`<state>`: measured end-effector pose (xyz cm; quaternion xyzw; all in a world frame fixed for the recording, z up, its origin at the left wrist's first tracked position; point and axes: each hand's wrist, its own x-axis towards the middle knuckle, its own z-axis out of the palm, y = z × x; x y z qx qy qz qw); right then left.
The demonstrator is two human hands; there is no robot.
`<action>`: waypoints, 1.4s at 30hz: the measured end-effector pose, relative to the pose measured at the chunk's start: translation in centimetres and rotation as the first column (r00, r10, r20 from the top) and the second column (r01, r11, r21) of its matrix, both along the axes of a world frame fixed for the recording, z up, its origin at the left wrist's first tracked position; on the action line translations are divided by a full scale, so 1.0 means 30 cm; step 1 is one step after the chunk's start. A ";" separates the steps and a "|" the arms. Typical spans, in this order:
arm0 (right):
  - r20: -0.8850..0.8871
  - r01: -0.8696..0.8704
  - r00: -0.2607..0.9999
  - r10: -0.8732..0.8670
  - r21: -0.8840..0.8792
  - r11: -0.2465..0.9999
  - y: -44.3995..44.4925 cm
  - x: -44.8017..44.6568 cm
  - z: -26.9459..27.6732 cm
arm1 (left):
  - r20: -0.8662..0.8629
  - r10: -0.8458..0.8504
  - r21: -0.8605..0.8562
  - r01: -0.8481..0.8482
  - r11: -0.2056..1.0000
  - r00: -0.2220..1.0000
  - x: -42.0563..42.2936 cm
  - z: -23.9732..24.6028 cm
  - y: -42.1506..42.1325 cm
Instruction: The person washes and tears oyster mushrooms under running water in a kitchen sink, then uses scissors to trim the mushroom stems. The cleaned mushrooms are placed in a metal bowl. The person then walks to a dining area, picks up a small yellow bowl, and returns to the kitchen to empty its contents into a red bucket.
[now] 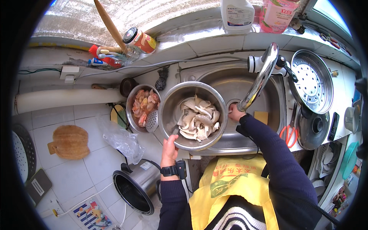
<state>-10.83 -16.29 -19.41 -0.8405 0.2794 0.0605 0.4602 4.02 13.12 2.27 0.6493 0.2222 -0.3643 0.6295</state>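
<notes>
My left hand [170, 151] grips the near-left rim of a stainless steel bowl [169, 95]. Torn pale oyster mushrooms [198, 119] lie inside it. The bowl sits over the left edge of a steel sink [224, 141]. My right hand [236, 113] reaches down into the sink beside the bowl, its fingers at the drain [232, 101]. Whether those fingers hold something is too hidden to tell. A chrome faucet [266, 69] curves over the basin, its spout end close above my right hand. A yellow sponge [261, 117] rests on the sink floor to the right.
Left of the bowl stands a smaller steel bowl [129, 115] of raw meat pieces [143, 105] with a perforated ladle [151, 122]. Red-handled scissors [289, 133], a dark pot lid [313, 128] and a steamer tray [309, 83] lie right of the sink. Bottles [237, 14] line the sill.
</notes>
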 end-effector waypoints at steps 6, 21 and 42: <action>0.040 0.386 0.882 -0.469 0.508 0.770 -0.233 -0.022 0.215 | 0.014 -0.045 0.036 0.045 0.998 0.999 0.004 0.010 -0.013; 0.432 -0.257 0.890 0.146 0.211 0.943 -0.070 -0.008 0.761 | 0.157 -0.417 0.090 0.407 0.909 0.895 -0.076 0.043 -0.314; 0.023 0.078 0.994 -0.108 0.547 0.834 -0.163 -0.153 0.679 | -0.225 -0.175 0.130 0.208 0.969 0.958 -0.200 -0.263 -0.482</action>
